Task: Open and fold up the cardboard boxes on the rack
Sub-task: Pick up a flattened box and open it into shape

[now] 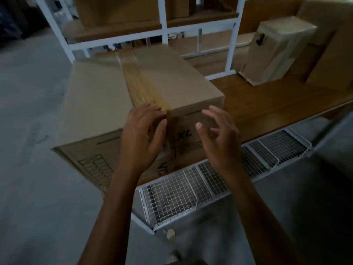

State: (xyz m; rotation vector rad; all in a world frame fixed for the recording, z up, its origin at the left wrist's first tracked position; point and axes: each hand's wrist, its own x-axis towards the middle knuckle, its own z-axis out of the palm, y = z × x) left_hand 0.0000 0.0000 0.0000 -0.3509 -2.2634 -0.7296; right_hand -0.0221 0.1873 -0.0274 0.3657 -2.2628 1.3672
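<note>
Our left hand (142, 137) covers the near end of the tape (136, 81) and part of the big box (99, 96) print, which is too blurred to read. The upper-shelf boxes (114, 10) are cut off by the top edge.

One view only — a head-worn wide-angle camera, pitched forward and down. Both forearms are seen entering from the bottom edge, the left hand (142, 137) and right hand (219, 138) held near frame centre, close to the lens. A taped cardboard box (107, 92) is framed just beyond them, its near face read from above. The wooden shelf (267, 106) and white rack frame (164, 33) are caught farther back — straight lines bowed by the lens. Concrete floor (28, 131) fills the left side. No second view is given for overlap.
</note>
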